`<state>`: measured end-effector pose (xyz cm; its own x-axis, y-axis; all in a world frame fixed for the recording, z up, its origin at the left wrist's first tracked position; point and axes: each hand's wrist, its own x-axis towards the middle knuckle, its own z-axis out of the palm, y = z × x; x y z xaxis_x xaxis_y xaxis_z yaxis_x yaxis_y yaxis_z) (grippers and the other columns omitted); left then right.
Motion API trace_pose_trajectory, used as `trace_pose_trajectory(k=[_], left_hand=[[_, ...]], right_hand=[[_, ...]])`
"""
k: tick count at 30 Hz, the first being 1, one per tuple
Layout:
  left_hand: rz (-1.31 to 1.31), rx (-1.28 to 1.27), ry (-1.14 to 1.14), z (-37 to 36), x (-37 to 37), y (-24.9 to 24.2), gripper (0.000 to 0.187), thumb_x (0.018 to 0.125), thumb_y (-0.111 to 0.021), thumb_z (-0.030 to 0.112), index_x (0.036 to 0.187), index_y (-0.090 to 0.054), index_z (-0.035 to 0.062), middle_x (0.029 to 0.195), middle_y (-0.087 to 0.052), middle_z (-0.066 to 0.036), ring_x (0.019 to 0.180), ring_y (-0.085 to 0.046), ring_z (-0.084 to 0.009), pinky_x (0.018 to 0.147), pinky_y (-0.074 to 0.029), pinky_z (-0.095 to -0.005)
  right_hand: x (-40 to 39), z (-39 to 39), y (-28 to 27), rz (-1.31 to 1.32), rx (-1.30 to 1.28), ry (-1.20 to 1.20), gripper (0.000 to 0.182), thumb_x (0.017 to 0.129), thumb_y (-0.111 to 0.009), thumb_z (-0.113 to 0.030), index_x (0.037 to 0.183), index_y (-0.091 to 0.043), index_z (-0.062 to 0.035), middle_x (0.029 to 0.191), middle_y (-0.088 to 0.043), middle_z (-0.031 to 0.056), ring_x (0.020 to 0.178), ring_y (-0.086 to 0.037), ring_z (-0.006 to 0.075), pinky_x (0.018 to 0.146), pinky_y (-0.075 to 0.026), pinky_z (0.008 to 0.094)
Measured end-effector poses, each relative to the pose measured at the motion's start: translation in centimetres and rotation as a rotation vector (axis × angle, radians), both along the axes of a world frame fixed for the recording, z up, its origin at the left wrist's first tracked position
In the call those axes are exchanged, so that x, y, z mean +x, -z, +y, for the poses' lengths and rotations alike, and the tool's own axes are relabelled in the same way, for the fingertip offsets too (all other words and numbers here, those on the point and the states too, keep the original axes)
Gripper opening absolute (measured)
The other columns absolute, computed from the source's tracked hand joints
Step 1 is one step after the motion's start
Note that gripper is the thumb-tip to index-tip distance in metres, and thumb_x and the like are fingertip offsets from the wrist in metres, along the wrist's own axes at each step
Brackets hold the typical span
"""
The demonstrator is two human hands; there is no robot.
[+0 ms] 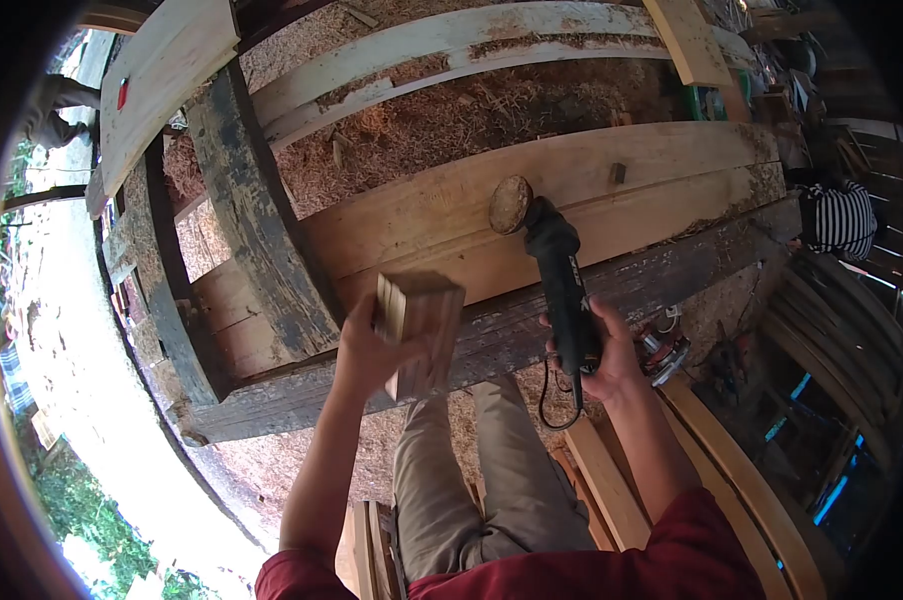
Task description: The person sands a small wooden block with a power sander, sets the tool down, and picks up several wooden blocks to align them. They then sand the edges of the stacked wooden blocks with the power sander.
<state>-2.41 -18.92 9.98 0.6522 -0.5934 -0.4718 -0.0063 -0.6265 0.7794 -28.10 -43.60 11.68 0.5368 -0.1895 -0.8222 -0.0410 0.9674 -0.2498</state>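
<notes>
My left hand is closed around a small wooden block that looks layered and is smeared by motion. It is held up over the near edge of the workbench. In my right hand is a black angle grinder, gripped by the rear of its body with the cord hanging below. The grinder's round disc points away from me and overlaps a long pale plank on the bench in this view.
A dark weathered beam crosses the bench on the left, with a board beyond it. A small wood piece lies on the plank. Shavings cover the ground behind. A red-and-silver power tool and long boards are at right.
</notes>
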Motion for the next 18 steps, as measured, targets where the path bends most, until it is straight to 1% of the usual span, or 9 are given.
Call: trace_pose_trajectory(k=[1, 4, 7, 10, 13, 16, 18], left_hand=[[0.020, -0.008, -0.024, -1.0, 1.0, 0.8, 0.071, 0.067, -0.093, 0.021, 0.127, -0.066, -0.0063, 0.110, -0.076, -0.018, 0.107, -0.074, -0.0257, 0.092, -0.058, -0.0391], [0.305, 0.008, -0.209, -3.6, 4.4, 5.6, 0.066, 0.071, -0.090, 0.019, 0.127, -0.067, -0.0067, 0.110, -0.078, -0.016, 0.104, -0.075, -0.0215, 0.089, -0.060, -0.0375], [0.240, -0.021, -0.231, -6.8, 6.6, 5.3, 0.066, 0.074, -0.087, 0.018, 0.132, -0.065, -0.0064, 0.114, -0.076, -0.016, 0.105, -0.074, -0.0208, 0.088, -0.060, -0.0363], [0.144, -0.003, -0.343, -8.7, 7.1, 5.4, 0.068, 0.078, -0.085, 0.019, 0.136, -0.062, -0.0068, 0.118, -0.074, -0.017, 0.106, -0.074, -0.0231, 0.090, -0.060, -0.0363], [0.171, -0.061, -0.296, -8.7, 7.6, 4.5, 0.071, 0.079, -0.085, 0.021, 0.139, -0.059, -0.0083, 0.121, -0.073, -0.019, 0.105, -0.074, -0.0246, 0.092, -0.059, -0.0366], [0.219, -0.050, -0.271, -8.0, 8.6, 5.5, 0.074, 0.080, -0.085, 0.021, 0.142, -0.058, -0.0079, 0.121, -0.074, -0.018, 0.106, -0.074, -0.0246, 0.093, -0.059, -0.0369], [0.194, -0.015, -0.223, -7.9, 9.1, 5.9, 0.076, 0.081, -0.085, 0.022, 0.146, -0.057, -0.0056, 0.119, -0.075, -0.018, 0.104, -0.075, -0.0246, 0.093, -0.059, -0.0370]], right_hand=[[-0.1, 0.2, 0.1, 0.006, -0.007, -0.002, 0.058, 0.103, -0.062, -0.053, 0.130, -0.064, -0.0015, 0.115, -0.074, 0.0181, 0.082, -0.075, 0.0308, 0.065, -0.061, 0.0460], [-0.2, 0.6, 0.5, 0.016, -0.032, -0.011, 0.059, 0.103, -0.061, -0.054, 0.131, -0.064, -0.0013, 0.116, -0.074, 0.0181, 0.082, -0.075, 0.0310, 0.064, -0.061, 0.0457], [-0.3, 0.6, 0.6, 0.025, -0.035, -0.009, 0.061, 0.103, -0.061, -0.055, 0.132, -0.064, -0.0016, 0.116, -0.074, 0.0180, 0.082, -0.075, 0.0310, 0.064, -0.061, 0.0455], [-0.6, 0.4, 0.6, 0.041, -0.018, -0.006, 0.061, 0.103, -0.060, -0.056, 0.133, -0.064, -0.0024, 0.116, -0.074, 0.0179, 0.082, -0.075, 0.0309, 0.065, -0.061, 0.0452], [-0.9, 0.2, 0.8, 0.044, -0.015, -0.006, 0.060, 0.103, -0.059, -0.056, 0.132, -0.065, -0.0029, 0.116, -0.074, 0.0179, 0.082, -0.075, 0.0309, 0.066, -0.061, 0.0462], [-1.1, 0.1, 1.3, 0.035, 0.001, -0.009, 0.060, 0.104, -0.059, -0.056, 0.131, -0.066, -0.0031, 0.115, -0.075, 0.0178, 0.083, -0.075, 0.0314, 0.067, -0.061, 0.0469], [-1.1, 0.0, 1.2, 0.034, 0.014, -0.017, 0.059, 0.105, -0.058, -0.056, 0.130, -0.066, -0.0034, 0.114, -0.075, 0.0178, 0.084, -0.075, 0.0326, 0.070, -0.061, 0.0464]])
